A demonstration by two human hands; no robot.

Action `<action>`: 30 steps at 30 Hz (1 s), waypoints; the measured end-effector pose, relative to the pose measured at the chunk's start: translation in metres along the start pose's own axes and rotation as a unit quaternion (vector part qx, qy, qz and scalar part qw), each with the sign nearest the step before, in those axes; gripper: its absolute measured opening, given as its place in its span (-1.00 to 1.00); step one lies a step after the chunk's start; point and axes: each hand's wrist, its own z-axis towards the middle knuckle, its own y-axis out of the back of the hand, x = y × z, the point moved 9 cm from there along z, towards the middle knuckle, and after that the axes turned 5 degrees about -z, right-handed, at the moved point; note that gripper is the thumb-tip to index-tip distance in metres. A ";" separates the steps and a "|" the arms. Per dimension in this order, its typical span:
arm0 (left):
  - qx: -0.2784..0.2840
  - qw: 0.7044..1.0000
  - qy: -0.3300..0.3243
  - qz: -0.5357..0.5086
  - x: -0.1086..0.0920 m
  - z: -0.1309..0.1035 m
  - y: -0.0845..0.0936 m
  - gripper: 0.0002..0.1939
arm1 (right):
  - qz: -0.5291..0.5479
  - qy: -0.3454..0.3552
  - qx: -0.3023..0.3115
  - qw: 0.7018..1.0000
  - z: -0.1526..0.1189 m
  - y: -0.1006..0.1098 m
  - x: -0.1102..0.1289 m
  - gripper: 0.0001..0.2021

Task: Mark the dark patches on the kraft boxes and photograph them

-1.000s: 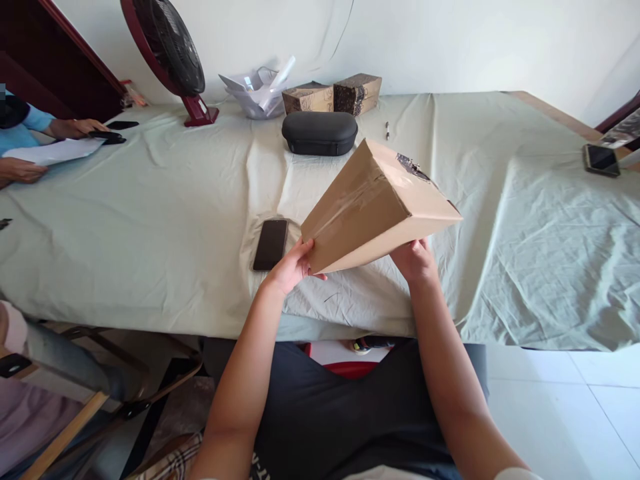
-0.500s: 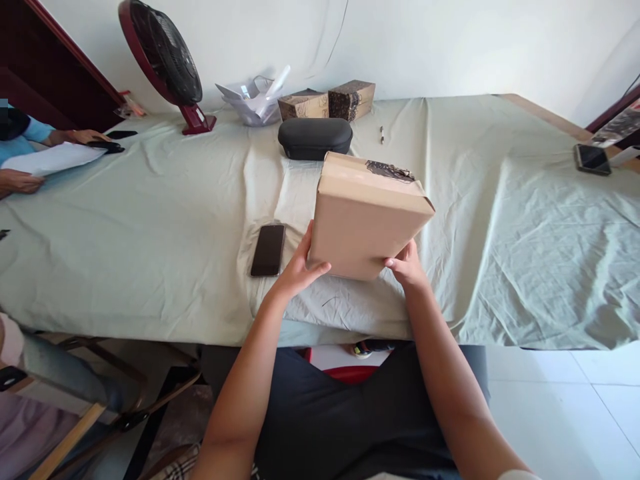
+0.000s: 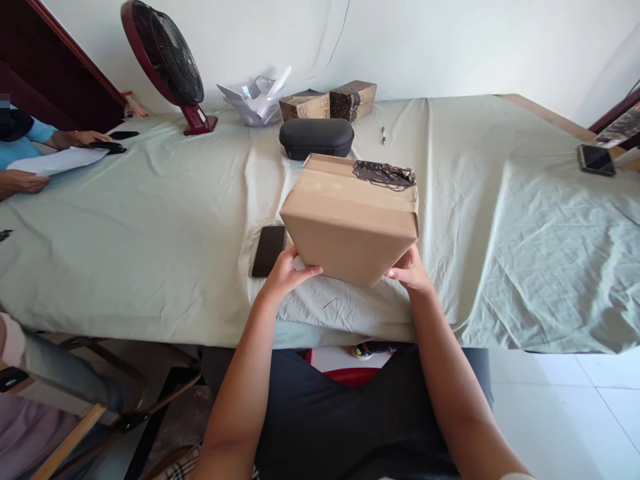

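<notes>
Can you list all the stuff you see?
Cardboard box: one, brown, front centre
Phone: one, black, left of box
Case: one, black, behind box
Smaller boxes: two, brown and black, by wall
Basket: one, whitish, by wall
Fan: one, red and black, back left
Pen: one, black and white, right of case
Device: one, dark, far right
Paper: one, white, another person's hand
Flat things: two, black, near paper
Tablecloth: one, green, across table
Left hand: one, bare, box's left
Right hand: one, bare, box's right
</notes>
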 end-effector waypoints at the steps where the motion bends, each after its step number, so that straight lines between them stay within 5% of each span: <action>1: -0.002 1.000 0.013 0.005 0.003 0.000 -0.001 -0.47 | -0.023 0.018 0.023 0.999 0.001 -0.005 0.004 0.03; 4: -0.008 1.000 0.015 0.004 0.006 0.001 -0.003 -0.45 | -0.089 0.067 0.076 0.991 0.002 -0.015 0.013 0.11; 10: -0.005 1.000 -0.001 0.012 0.004 0.001 -0.003 -0.46 | -0.114 0.067 0.076 0.988 0.004 -0.013 0.014 0.11; 18: -0.104 0.989 -0.032 -0.096 -0.008 0.003 -0.006 -0.30 | -0.045 -0.029 0.091 0.994 -0.003 -0.009 -0.019 -0.31; 25: -0.074 0.991 0.024 -0.108 0.005 0.006 -0.026 -0.17 | -0.016 -0.102 0.134 0.986 -0.011 -0.018 -0.027 -0.09; 30: -0.036 0.998 -0.020 -0.045 -0.015 0.001 -0.035 0.00 | -0.076 -0.110 0.116 0.984 -0.010 -0.015 -0.028 -0.07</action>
